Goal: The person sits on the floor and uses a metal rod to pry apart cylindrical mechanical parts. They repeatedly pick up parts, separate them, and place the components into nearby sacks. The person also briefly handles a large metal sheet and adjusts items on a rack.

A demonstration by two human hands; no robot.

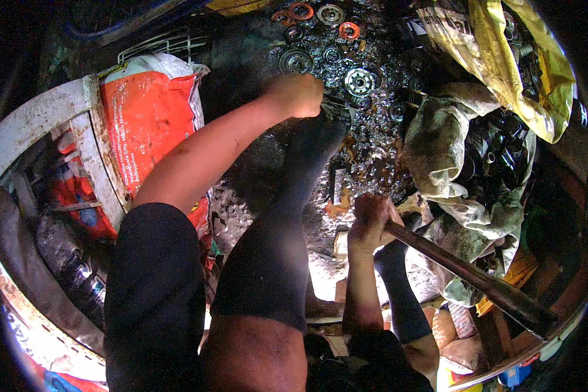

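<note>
My left hand (297, 95) clamps a metal part (336, 110) steady at 12 o'clock beside my foot (320, 140), while my right hand (369, 222) grips the long bar (477, 277).

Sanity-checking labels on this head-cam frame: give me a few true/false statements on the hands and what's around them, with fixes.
1. The right hand grips a long dark bar. True.
2. The left hand is open, palm up. False: it is closed in a fist by a dark metal part, at the toe of the dark sock.
3. Round bearings lie on the dirty floor beyond the left hand. True.
4. The orange sack lies to the person's right. False: it is on their left.
5. The yellow sheet lies at upper right. True.
</note>
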